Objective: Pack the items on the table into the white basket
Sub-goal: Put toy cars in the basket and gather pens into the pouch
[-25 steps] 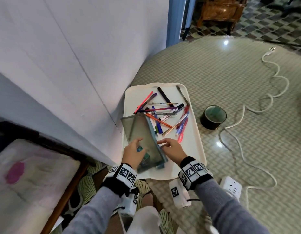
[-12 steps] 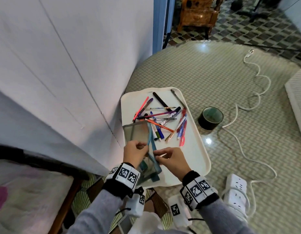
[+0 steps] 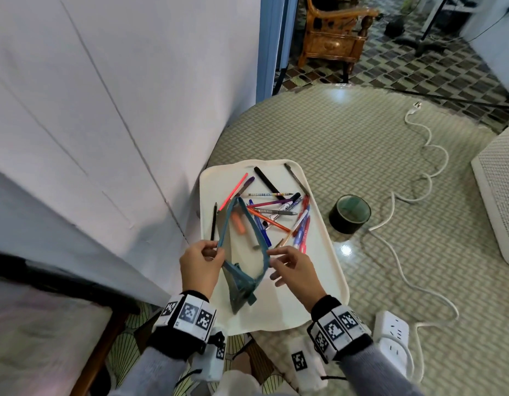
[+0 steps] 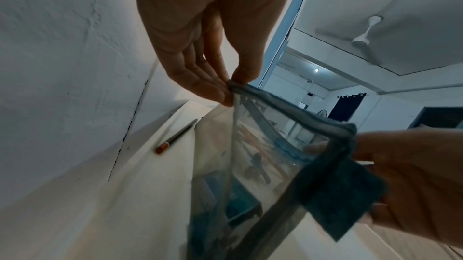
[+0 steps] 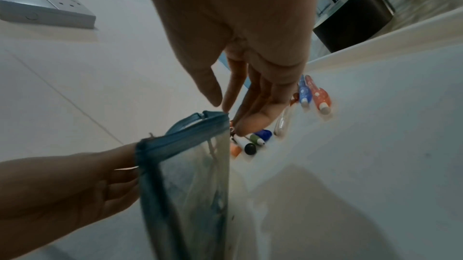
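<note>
A clear pencil pouch (image 3: 242, 270) with blue trim hangs over the near half of the white tray (image 3: 319, 281), its mouth spread wide. My left hand (image 3: 214, 252) pinches the left rim between thumb and fingers (image 4: 220, 94). My right hand (image 3: 272, 257) pinches the right rim, shown up close in the right wrist view (image 5: 224, 109). Several coloured pens (image 3: 276, 212) lie scattered on the far half of the tray. A black pencil (image 3: 213, 221) lies alone by the tray's left rim. The white basket (image 3: 496, 190) shows partly at the right edge of the table.
A white wall (image 3: 105, 138) stands close along the tray's left side. A dark tape roll (image 3: 350, 214) sits right of the tray. A white cable (image 3: 419, 181) snakes across the round table to a power strip (image 3: 391, 341) near my right wrist.
The pouch lay flat under both hands a second ago. Both hands have lifted it and pulled its rim apart, so the mouth now gapes. The head view has tilted up and right.
</note>
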Motion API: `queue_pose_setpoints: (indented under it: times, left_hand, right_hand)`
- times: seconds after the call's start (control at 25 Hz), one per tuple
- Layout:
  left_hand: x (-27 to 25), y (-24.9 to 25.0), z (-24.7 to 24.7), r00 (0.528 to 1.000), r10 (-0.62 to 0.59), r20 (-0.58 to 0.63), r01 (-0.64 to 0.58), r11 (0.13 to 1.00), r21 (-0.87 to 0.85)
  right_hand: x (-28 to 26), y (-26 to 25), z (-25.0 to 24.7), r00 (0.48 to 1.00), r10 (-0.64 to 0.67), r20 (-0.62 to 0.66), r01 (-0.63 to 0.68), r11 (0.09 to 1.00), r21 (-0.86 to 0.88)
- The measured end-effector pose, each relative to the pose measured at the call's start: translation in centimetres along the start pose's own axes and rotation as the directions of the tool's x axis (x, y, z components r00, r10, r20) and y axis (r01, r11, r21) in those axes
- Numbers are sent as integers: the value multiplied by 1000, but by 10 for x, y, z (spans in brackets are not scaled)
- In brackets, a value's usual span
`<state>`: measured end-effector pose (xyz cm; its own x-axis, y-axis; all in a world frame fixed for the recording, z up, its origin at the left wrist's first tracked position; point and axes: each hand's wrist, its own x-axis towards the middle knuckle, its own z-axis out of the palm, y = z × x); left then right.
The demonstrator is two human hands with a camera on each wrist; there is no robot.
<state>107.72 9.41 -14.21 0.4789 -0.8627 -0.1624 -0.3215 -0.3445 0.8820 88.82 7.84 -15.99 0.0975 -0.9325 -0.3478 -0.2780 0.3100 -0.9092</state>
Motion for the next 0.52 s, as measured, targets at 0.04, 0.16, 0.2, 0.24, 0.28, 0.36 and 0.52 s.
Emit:
queue_pose_setpoints:
  times: [0.04, 0.16, 0.2, 0.24, 0.28, 0.36, 0.52]
  left_hand:
    - [0, 0, 1, 1000, 18, 5, -18, 1000, 7]
    - [0, -2, 3, 999, 38, 2, -38, 999, 29]
    - [0, -3, 4, 1000, 26, 4, -26, 999, 25]
    - [-1, -3, 4, 1000, 12, 9, -12, 1000, 23]
    - [-1, -3, 4, 1000, 0, 17, 0, 1000, 24]
    - [-1, -4, 4, 999, -6, 37, 6, 1000, 20]
    - [-1, -1, 4, 998, 16, 66, -15, 1000, -13]
  right_hand:
    - [9, 2, -2, 999, 7, -54, -8, 1000, -11]
    - [47, 15, -17, 946, -67, -318, -33, 954, -299]
    - [58, 19, -22, 933, -106, -345, -51, 907, -417]
    - [67, 21, -25, 932, -117, -344, -73, 867, -493]
    - [74, 24, -28, 935, -105, -338, -92, 849, -520]
    - [84, 30, -35, 935, -45, -351, -112, 903, -415]
    - [86, 38, -44, 941, 104, -323, -214, 921, -327]
